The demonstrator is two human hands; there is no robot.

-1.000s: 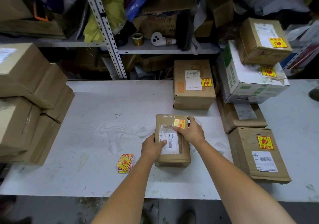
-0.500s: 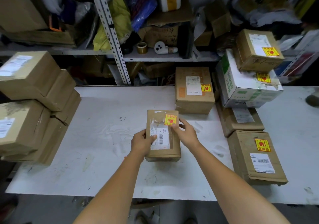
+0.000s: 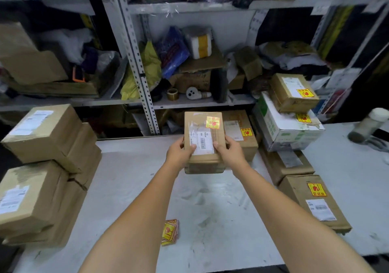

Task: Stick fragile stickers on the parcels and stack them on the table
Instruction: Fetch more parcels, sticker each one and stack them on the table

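Observation:
A small brown parcel [image 3: 203, 129] with a white label and a yellow fragile sticker [image 3: 212, 122] on top is held above the white table [image 3: 126, 188]. My left hand [image 3: 180, 151] grips its left side and my right hand [image 3: 228, 151] grips its right side. The parcel is lifted towards the back of the table, partly in front of a stickered brown parcel [image 3: 244, 134]. A small pile of yellow fragile stickers [image 3: 170, 231] lies on the table near the front, between my forearms.
Unstickered brown parcels [image 3: 42, 159] are stacked at the left. Stickered parcels stand at the right: a brown one [image 3: 293, 93] on a white box [image 3: 284, 125], and flat ones [image 3: 313, 201] nearer me. Cluttered metal shelves [image 3: 134, 62] rise behind. A bottle [image 3: 370, 123] stands far right.
Both hands have lifted the stickered parcel off the table and carried it forward and to the right, towards the back parcels. The view has tilted up.

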